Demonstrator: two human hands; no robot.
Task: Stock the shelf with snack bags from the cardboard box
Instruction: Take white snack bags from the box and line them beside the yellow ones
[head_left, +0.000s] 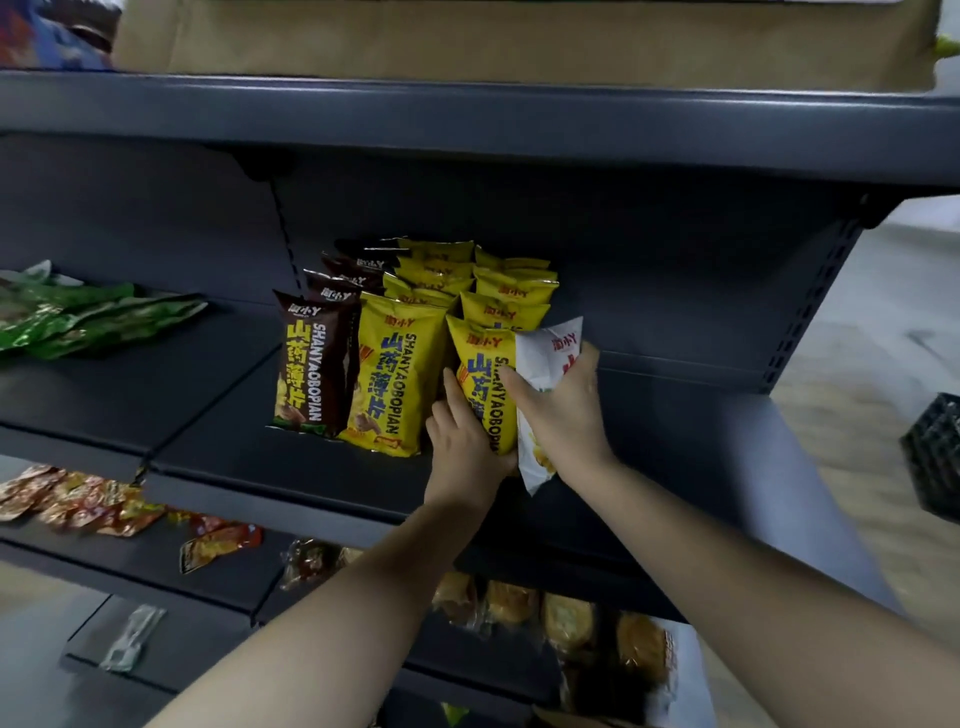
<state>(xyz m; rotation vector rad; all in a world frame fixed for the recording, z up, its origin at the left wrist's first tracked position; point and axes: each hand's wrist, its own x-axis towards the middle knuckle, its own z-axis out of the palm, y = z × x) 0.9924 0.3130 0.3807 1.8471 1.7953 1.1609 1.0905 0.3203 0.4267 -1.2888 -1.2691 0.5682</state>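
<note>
On the dark shelf (249, 457) stand rows of snack bags: brown bags (311, 364) at the left, then two rows of yellow bags (395, 374). My left hand (462, 441) rests against the front yellow bag (480, 364) of the right-hand row, fingers up along its left side. My right hand (563, 410) grips a white snack bag (545, 353), held upright just right of that yellow bag and touching it. A cardboard box (519, 36) sits on the shelf above.
Green packets (78, 322) lie on the same shelf at the far left. The shelf below holds red and orange packets (83, 499), and lower still are wrapped pastries (561, 618). A black crate (935, 457) stands on the floor at the right.
</note>
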